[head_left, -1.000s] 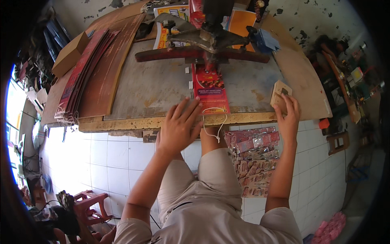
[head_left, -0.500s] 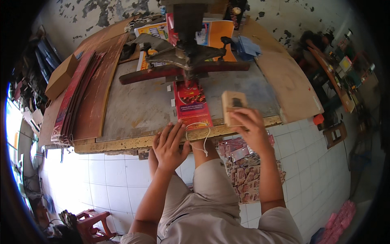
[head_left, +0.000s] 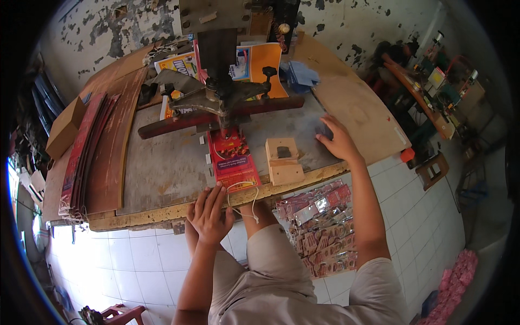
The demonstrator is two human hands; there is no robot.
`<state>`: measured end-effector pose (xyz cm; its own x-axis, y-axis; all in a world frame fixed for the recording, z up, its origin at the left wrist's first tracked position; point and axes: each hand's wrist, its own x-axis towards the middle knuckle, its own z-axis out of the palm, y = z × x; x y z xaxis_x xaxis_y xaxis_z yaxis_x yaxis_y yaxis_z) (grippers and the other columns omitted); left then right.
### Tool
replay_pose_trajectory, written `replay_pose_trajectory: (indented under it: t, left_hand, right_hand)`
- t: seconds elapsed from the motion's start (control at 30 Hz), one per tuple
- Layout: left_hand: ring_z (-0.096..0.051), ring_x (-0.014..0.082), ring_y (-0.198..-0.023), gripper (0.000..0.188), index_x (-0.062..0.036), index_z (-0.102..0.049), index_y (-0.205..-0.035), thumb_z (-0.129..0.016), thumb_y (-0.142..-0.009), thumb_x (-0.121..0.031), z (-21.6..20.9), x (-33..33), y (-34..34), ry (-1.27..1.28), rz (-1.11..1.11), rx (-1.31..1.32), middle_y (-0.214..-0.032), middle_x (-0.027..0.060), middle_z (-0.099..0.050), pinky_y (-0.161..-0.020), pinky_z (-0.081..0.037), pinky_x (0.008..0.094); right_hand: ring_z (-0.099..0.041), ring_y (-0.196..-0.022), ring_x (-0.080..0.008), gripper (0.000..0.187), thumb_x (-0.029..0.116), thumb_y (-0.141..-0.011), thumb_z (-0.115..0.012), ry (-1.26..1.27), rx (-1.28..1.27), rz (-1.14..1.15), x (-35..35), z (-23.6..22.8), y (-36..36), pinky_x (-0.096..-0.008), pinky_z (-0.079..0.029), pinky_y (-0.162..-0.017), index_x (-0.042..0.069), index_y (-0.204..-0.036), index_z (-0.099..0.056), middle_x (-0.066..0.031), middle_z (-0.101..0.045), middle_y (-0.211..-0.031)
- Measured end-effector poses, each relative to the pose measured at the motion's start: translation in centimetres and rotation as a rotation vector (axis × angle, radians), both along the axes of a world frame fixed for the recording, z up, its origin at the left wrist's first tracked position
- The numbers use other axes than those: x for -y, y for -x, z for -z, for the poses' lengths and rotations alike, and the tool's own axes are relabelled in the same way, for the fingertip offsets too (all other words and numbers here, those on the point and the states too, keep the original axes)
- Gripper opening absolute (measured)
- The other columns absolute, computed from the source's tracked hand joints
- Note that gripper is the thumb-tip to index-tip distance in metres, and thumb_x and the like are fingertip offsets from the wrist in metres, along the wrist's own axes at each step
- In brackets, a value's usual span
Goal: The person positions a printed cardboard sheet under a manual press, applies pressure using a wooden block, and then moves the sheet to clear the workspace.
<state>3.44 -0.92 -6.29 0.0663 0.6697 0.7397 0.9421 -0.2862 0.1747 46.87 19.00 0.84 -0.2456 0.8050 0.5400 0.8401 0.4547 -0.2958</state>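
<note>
A red printed card or packet (head_left: 234, 158) with a food picture lies on the grey metal plate, its far end under the press arm. A white string loop (head_left: 257, 208) hangs from its near end over the table edge. My left hand (head_left: 210, 214) rests at that edge, fingers stretched, fingertips by the card's near left corner. A pale wooden block (head_left: 286, 173) with a dark patch stands on the plate right of the card, untouched. My right hand (head_left: 339, 140) is beyond it to the right, thumb and fingers apart around a dark spot; I cannot tell whether that is an object or shadow.
A dark metal press (head_left: 222, 103) with a wide red-edged crossbar spans the plate. Long red strips (head_left: 86, 154) and a cardboard box (head_left: 66, 127) lie left. Blue sheets (head_left: 301, 76) sit behind. Plastic-wrapped packs (head_left: 325, 227) are on the tiled floor. Another person (head_left: 398, 54) is far right.
My right hand has let go of the wooden block and moved away to the right over the plate. The left hand stays by the card. The whole view has shifted.
</note>
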Motion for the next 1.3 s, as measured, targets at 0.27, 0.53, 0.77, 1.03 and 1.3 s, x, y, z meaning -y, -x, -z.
replay_pose_trajectory:
  t: [0.27, 0.53, 0.77, 1.03, 1.3]
  left_hand:
    - [-0.067, 0.0182, -0.135, 0.047, -0.0174, -0.077, -0.143, -0.067, -0.100, -0.035, 0.5, 0.0, 0.1, -0.023, -0.020, -0.002, -0.148, -0.0039, -0.076, -0.120, -0.031, 0.0393]
    - [-0.066, 0.0168, -0.134, 0.048, -0.0174, -0.077, -0.143, -0.067, -0.099, -0.034, 0.8, -0.3, 0.1, -0.052, 0.006, -0.012, -0.149, -0.0046, -0.076, -0.116, -0.032, 0.0383]
    - [-0.066, 0.0164, -0.135, 0.049, -0.0162, -0.076, -0.144, -0.068, -0.099, -0.032, 1.1, -0.1, 0.6, -0.090, 0.003, -0.009, -0.150, -0.0045, -0.075, -0.112, -0.034, 0.0366]
    - [-0.065, 0.0163, -0.136, 0.051, -0.0175, -0.076, -0.145, -0.068, -0.098, -0.033, 1.3, -0.1, 0.6, -0.066, 0.018, 0.008, -0.153, -0.0055, -0.073, -0.113, -0.034, 0.0366]
    - [-0.064, 0.0158, -0.138, 0.052, -0.0179, -0.076, -0.146, -0.068, -0.097, -0.033, 1.5, -0.2, 0.4, -0.077, 0.024, 0.000, -0.153, -0.0056, -0.073, -0.114, -0.033, 0.0370]
  right_hand:
    - [-0.069, -0.126, -0.0388, 0.046, 0.027, -0.101, -0.078, 0.200, 0.041, 0.048, -3.4, -1.0, -1.2, -0.0471, -0.055, -0.107, 0.002, -0.139, -0.074, -0.0212, -0.072, -0.137]
    - [-0.078, -0.100, -0.0275, 0.021, 0.018, -0.107, -0.072, 0.074, -0.309, 0.215, -4.8, -4.0, -1.7, -0.0377, -0.059, -0.091, 0.000, -0.116, -0.078, -0.0134, -0.081, -0.113]
    - [-0.079, -0.105, -0.0211, 0.018, 0.002, -0.110, -0.067, 0.356, -0.881, -0.154, -0.5, -10.6, 3.3, -0.0330, -0.060, -0.097, 0.002, -0.126, -0.072, -0.0119, -0.082, -0.118]
    - [-0.060, -0.145, -0.0289, 0.019, -0.013, -0.092, -0.070, 0.227, -0.499, -0.637, 2.0, -8.7, 7.6, -0.0442, -0.052, -0.118, 0.005, -0.095, -0.074, -0.0120, -0.078, -0.133]
    - [-0.058, -0.147, -0.0326, 0.023, -0.013, -0.092, -0.061, 0.288, -0.010, -0.407, 0.5, -6.2, 4.4, -0.0472, -0.047, -0.123, 0.004, -0.099, -0.074, -0.0108, -0.076, -0.139]
